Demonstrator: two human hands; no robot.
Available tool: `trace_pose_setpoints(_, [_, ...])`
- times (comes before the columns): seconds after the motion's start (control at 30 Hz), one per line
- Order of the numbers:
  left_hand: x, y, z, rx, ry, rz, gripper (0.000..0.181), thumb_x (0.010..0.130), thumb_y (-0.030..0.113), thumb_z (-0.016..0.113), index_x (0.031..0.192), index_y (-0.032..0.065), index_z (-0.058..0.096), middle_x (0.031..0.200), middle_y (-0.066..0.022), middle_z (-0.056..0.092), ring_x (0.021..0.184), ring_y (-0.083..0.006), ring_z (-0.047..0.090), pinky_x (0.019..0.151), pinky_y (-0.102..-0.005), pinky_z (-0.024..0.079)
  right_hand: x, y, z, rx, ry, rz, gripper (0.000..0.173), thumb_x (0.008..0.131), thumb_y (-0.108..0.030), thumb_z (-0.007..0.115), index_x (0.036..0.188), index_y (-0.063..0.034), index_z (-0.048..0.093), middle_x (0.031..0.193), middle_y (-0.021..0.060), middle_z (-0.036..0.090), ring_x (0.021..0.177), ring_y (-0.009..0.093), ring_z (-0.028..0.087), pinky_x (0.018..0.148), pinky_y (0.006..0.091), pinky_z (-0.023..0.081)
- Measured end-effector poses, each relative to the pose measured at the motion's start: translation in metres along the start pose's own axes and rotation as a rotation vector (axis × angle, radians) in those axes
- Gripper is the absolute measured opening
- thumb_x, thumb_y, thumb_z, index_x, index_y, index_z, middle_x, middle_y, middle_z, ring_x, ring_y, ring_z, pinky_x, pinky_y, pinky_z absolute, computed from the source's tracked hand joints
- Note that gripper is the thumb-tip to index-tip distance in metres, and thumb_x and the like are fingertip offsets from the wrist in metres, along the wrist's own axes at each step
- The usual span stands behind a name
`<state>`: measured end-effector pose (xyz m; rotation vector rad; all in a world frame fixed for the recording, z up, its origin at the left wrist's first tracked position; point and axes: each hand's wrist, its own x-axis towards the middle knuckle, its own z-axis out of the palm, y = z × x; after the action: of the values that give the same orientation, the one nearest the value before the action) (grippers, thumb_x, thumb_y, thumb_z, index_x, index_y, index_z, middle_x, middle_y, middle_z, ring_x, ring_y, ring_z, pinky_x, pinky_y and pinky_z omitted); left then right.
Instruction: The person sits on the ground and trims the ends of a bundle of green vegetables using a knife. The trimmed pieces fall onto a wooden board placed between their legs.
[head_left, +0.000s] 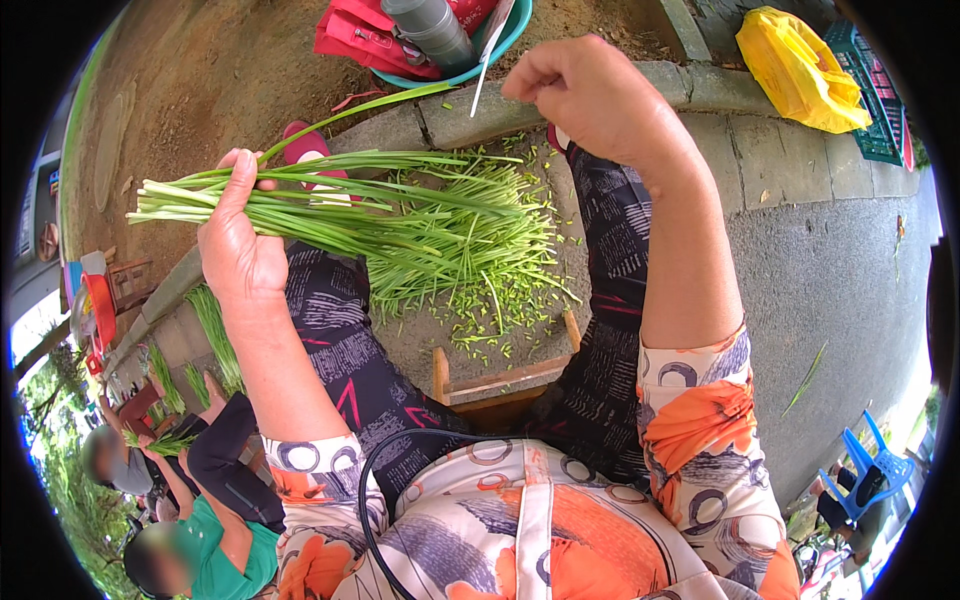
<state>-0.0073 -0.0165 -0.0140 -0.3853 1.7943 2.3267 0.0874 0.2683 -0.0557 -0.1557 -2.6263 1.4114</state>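
My left hand (244, 232) is closed around a bundle of long green stalks, likely garlic chives (322, 202), with the pale ends pointing left and the leaf tips right. One leaf (360, 105) sticks up apart from the bundle. My right hand (574, 94) is raised at the upper right, its fingers curled beside a thin white strip-like thing (480, 82); whether it holds anything is unclear. Below, between my feet, lies a large pile of cut green stalks (480, 232) on the pavement. Short cut bits (487, 315) are scattered around it.
A teal basin (450, 75) holding a grey flask (435, 37) and a red bag (375, 37) stands beyond the stone kerb (480, 112). A yellow plastic bag (799, 71) leans by a green crate (874, 97). Other people sit at lower left, near more green bunches (217, 330). A blue chair (870, 469) stands lower right.
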Motion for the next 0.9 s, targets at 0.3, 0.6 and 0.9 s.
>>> trace_pose_setpoints(0.3, [-0.005,-0.002,0.008,0.023,-0.01,0.007,0.02,0.078,0.001,0.068,0.096,0.0012,0.06,0.086,-0.0076,0.061,0.071,-0.0145,0.055,0.07,-0.0303,0.051,0.0,-0.04,0.004,0.092,0.007,0.117,0.018,0.08,-0.016,0.061,0.088,-0.0007,0.066,0.065,0.0067,0.06,0.059,0.014,0.055,0.056,0.0301,0.045])
trace_pose_setpoints(0.6, [-0.003,-0.005,0.007,0.044,-0.026,0.003,0.02,0.078,0.002,0.069,0.096,0.0018,0.06,0.085,-0.0076,0.062,0.07,-0.0138,0.055,0.069,-0.0287,0.049,0.002,-0.026,0.016,0.006,-0.073,-0.013,0.018,0.081,-0.016,0.062,0.085,0.0016,0.063,0.066,0.0061,0.061,0.061,0.01,0.054,0.06,0.0267,0.045])
trace_pose_setpoints(0.9, [-0.003,-0.005,0.007,0.06,-0.032,0.004,0.021,0.078,0.002,0.068,0.097,0.0004,0.06,0.086,-0.0084,0.062,0.07,-0.0136,0.055,0.068,-0.0273,0.049,0.002,-0.028,0.021,-0.078,-0.031,-0.042,0.016,0.078,-0.015,0.059,0.079,0.0005,0.061,0.063,0.0101,0.058,0.057,0.017,0.055,0.058,0.0296,0.045])
